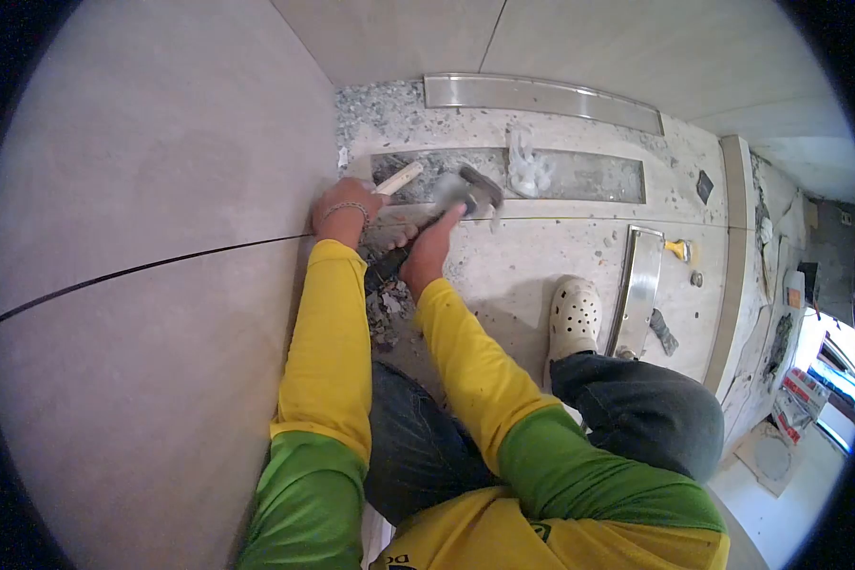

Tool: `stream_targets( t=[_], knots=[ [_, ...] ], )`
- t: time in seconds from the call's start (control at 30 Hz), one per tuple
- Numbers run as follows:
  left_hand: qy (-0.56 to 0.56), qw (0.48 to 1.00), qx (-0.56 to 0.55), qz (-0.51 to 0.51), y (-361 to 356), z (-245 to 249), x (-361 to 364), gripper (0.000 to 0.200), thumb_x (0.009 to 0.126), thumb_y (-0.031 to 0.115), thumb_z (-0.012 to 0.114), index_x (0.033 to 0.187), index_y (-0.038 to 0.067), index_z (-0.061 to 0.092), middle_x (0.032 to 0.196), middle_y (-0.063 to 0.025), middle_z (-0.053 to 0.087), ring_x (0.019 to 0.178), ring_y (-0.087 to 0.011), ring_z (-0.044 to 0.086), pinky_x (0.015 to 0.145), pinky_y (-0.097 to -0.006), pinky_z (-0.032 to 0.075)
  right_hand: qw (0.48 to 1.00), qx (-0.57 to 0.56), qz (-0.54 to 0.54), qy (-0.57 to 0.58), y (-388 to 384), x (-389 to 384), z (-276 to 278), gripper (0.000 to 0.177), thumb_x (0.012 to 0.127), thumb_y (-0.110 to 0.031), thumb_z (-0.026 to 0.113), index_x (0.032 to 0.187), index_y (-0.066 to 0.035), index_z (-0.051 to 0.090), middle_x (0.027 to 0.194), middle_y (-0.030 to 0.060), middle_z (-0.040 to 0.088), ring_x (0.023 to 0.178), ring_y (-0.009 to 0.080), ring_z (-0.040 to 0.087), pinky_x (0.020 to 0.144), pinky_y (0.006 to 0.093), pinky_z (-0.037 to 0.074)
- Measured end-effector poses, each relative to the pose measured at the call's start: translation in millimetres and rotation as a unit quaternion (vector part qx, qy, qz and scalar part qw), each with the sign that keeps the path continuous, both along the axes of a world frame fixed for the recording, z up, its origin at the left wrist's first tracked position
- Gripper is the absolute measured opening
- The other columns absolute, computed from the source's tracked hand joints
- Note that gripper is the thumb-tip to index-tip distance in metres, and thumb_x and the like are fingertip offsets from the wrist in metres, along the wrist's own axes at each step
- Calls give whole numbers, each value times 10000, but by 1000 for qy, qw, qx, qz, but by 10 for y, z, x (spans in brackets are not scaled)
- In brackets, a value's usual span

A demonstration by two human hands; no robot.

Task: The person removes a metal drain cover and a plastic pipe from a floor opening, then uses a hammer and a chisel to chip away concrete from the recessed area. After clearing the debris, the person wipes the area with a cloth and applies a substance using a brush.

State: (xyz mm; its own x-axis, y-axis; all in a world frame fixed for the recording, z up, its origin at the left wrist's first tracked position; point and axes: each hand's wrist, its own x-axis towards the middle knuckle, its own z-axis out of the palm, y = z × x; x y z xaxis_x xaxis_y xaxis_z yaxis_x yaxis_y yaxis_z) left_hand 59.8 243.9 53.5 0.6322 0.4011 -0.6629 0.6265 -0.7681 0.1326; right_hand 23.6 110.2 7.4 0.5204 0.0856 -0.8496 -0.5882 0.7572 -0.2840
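My left hand [342, 204], a bracelet at its wrist, is closed by the wall on a pale wooden handle [399, 179]; the far end of that tool is hidden. My right hand [429, 252] grips the dark handle of a hammer [482, 187], whose blurred metal head is raised over the recessed floor channel [579, 178]. Broken chips and rubble [387, 309] lie below and between my hands. A crumpled clear plastic piece [527, 166] rests across the channel.
A long metal strip [541, 98] lies along the back wall. Another metal cover [639, 285] is right of my shoe [575, 318], near a yellow-handled brush [676, 250], a grey rag [663, 332] and a dark tile fragment [704, 186]. A raised ledge [731, 256] borders the floor.
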Motion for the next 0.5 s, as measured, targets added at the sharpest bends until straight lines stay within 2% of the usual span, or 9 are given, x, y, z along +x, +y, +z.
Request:
stream_targets(
  t=[0.07,0.1,0.17,0.2,0.27,0.3,0.37,0.4,0.5],
  knots=[
    [38,999,1,13,-33,131,49,402,844,468,661,1179,246,686,1181,-77,676,1107,-299,633,927,-428,502,984,-19,178,-9,14,91,-87,718,842,-828,365,756,-121,456,548,5,386,443,166,400,442,331,386],
    [38,999,0,11,-25,90,50,402,844,468,661,1179,246,686,1181,-77,676,1107,-299,633,927,-428,502,984,-20,177,-9,6,101,-102,718,842,-828,365,756,-121,456,548,5,386,443,166,400,442,331,386],
    [2,1000,5,10,21,8,17,399,851,442,656,1166,200,693,1097,-82,701,950,-283,691,835,-417,540,970,-92,221,-49,-4,89,-140,701,866,-805,356,710,-128,452,532,1,394,420,177,406,434,334,391],
    [3,1000,3,11,40,-9,25,399,851,442,656,1166,200,693,1097,-82,701,950,-283,691,835,-417,540,969,-93,222,-48,-51,72,-111,701,866,-805,356,710,-128,452,532,1,394,420,177,406,434,334,391],
    [31,988,-148,29,3,-19,99,398,879,435,627,1145,147,697,952,-118,709,721,-262,704,712,-400,563,976,-96,185,-62,-279,73,0,688,886,-784,348,695,-130,447,528,5,402,411,185,402,428,340,387],
    [29,988,-151,24,-73,8,110,398,879,435,627,1145,147,697,952,-118,709,721,-262,704,712,-400,563,976,-99,182,-64,-391,108,-36,688,886,-784,348,695,-130,447,528,5,402,411,185,402,428,340,387],
    [-7,955,-276,106,-242,52,80,435,906,445,589,1113,78,695,804,-131,690,550,-232,659,571,-376,550,971,-145,174,-81,-606,138,-111,679,895,-773,345,699,-131,444,532,11,412,416,189,410,420,341,380],
    [-5,955,-279,101,-297,-77,75,435,906,445,589,1113,78,695,804,-131,690,550,-232,659,571,-376,550,968,-166,168,-81,-696,168,-74,670,899,-764,352,707,-130,446,533,14,420,415,184,417,412,344,381],
    [-108,947,-290,90,-432,-466,89,504,891,553,579,1129,130,715,793,-118,702,557,-219,647,564,-383,540,956,-209,180,-99,-973,264,10,658,902,-757,361,715,-131,444,535,16,427,411,180,421,405,342,385]
  ],
)
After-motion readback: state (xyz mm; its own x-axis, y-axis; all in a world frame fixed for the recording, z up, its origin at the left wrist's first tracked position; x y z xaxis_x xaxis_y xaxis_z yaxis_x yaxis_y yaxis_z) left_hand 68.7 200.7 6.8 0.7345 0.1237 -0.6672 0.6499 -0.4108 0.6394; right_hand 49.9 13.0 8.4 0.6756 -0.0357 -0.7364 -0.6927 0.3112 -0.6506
